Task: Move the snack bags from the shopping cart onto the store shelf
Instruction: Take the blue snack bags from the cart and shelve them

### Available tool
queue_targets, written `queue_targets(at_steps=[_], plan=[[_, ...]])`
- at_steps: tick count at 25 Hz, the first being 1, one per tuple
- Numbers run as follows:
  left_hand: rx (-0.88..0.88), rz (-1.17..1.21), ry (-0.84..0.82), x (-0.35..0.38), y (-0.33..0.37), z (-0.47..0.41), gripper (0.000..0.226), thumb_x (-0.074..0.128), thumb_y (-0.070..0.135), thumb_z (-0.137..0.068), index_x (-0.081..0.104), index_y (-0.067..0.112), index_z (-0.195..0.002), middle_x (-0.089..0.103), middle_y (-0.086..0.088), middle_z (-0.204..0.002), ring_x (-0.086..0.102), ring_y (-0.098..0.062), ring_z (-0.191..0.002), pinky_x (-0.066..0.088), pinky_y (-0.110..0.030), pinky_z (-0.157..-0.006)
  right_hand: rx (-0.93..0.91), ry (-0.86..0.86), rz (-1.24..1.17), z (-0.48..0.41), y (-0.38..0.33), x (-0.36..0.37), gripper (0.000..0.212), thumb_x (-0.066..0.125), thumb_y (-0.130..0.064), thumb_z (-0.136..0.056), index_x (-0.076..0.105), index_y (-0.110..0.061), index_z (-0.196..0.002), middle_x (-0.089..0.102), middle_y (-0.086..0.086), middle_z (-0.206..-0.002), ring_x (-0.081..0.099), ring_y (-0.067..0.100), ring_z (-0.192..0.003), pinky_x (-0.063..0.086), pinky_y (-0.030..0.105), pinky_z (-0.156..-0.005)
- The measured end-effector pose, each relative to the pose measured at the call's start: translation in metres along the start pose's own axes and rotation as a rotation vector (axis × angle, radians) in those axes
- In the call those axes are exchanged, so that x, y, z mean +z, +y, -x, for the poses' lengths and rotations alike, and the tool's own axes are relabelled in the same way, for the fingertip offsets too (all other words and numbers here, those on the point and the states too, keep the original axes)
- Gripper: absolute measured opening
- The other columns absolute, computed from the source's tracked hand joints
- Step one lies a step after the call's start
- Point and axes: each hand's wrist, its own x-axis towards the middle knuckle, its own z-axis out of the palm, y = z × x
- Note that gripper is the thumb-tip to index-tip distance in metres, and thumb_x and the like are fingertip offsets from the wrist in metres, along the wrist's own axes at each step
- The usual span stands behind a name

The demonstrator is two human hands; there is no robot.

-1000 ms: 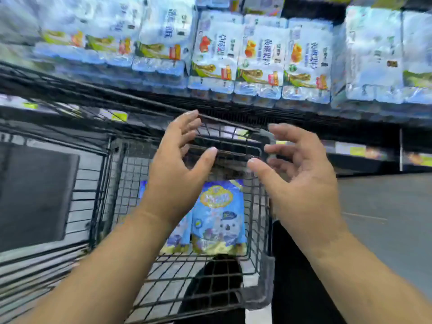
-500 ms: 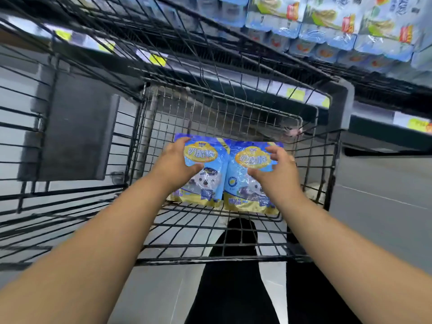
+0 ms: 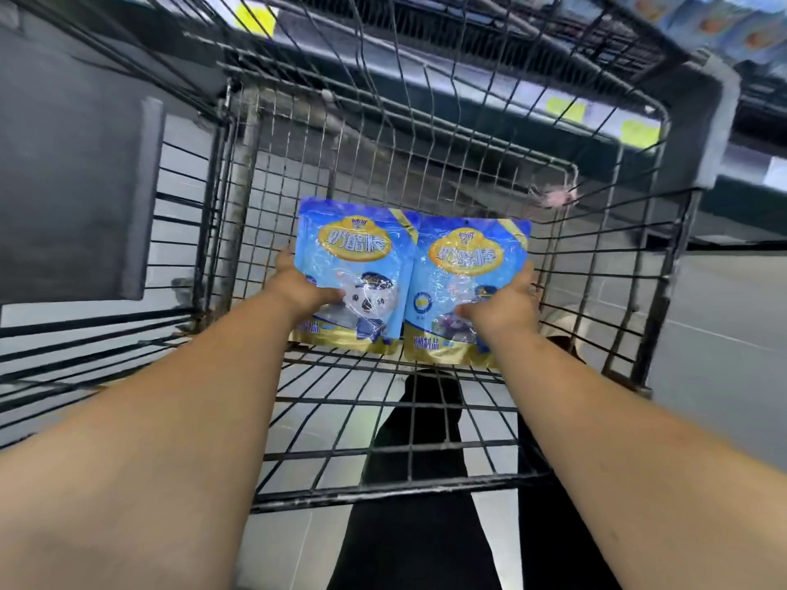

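**Finding: two snack bags held inside the cart, one in each hand**

Location: a store aisle with a pale grey floor (image 3: pixel 724 317). The store shelf (image 3: pixel 524 95) runs across the top of the view, behind the cart. Yellow price labels (image 3: pixel 639 133) sit along its front edge. Blurred blue packages (image 3: pixel 724 23) are stocked on it at the upper right.

The shopping cart (image 3: pixel 340 497) is of black wire and fills the centre of the view. A dark flat panel (image 3: pixel 72 198) stands at its left side. A pink scrap (image 3: pixel 553 195) hangs on the far wire wall.

Both forearms reach down into the basket.

- The left hand (image 3: pixel 298 287) grips the left snack bag (image 3: pixel 357 266) at its left edge. The thumb lies across the printed front and the fingers are curled behind.
- The right hand (image 3: pixel 506 304) grips the right snack bag (image 3: pixel 464 266) at its right edge in the same manner, thumb on the front and fingers behind.

The two bags are blue with a gold band at the bottom and a yellow oval label near the top. They stand side by side with their inner edges touching, and the left slightly overlaps the right. Both fronts are tilted up toward the camera.

Both bags are within the cart basket, well below the shelf. Whether their lower edges rest on the wire floor cannot be determined.

The person's dark trouser legs (image 3: pixel 421 525) show through the cart floor.
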Motion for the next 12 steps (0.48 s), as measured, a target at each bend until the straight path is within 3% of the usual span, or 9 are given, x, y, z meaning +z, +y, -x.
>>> queue_targets(at_steps=[3,5,8,12], plan=[[-0.017,0.079,0.017,0.005,-0.009,-0.005,0.085,0.087,0.011,-0.075,0.037,0.01,-0.144,0.061,-0.007,-0.132,0.061,-0.029,-0.116,0.049,-0.035,-0.092,0.048,0.007,-0.173,-0.006,-0.002,0.001,0.059,0.085,-0.01,-0.063,0.054,-0.009,-0.114,0.067,0.011,-0.107,0.066,0.03,-0.098,0.056,0.038,-0.082],[-0.046,0.216,-0.03,0.005,-0.011,-0.01,0.067,0.089,0.008,-0.072,0.054,0.014,-0.129,0.07,-0.007,-0.12,0.069,-0.028,-0.101,0.056,-0.04,-0.088,0.136,-0.098,-0.327,-0.008,-0.005,-0.001,0.033,0.082,-0.001,-0.068,0.061,-0.012,-0.091,0.069,0.007,-0.095,0.066,0.025,-0.085,0.051,0.033,-0.074],[-0.132,0.477,-0.176,0.005,-0.005,-0.009,0.04,0.08,0.001,-0.079,0.06,0.019,-0.109,0.075,-0.008,-0.098,0.074,-0.027,-0.078,0.063,-0.047,-0.07,0.29,-0.254,-0.475,-0.012,-0.006,-0.001,0.029,0.081,0.002,-0.071,0.063,-0.007,-0.092,0.07,0.005,-0.096,0.067,0.025,-0.09,0.053,0.04,-0.089],[-0.136,0.594,-0.32,0.014,0.005,-0.008,0.051,0.068,-0.01,-0.085,0.056,0.016,-0.128,0.074,-0.012,-0.115,0.073,-0.032,-0.099,0.057,-0.057,-0.089,0.244,-0.204,-0.468,-0.006,-0.007,0.0,0.029,0.078,0.004,-0.075,0.057,-0.012,-0.089,0.065,0.004,-0.085,0.065,0.026,-0.094,0.052,0.04,-0.096]])
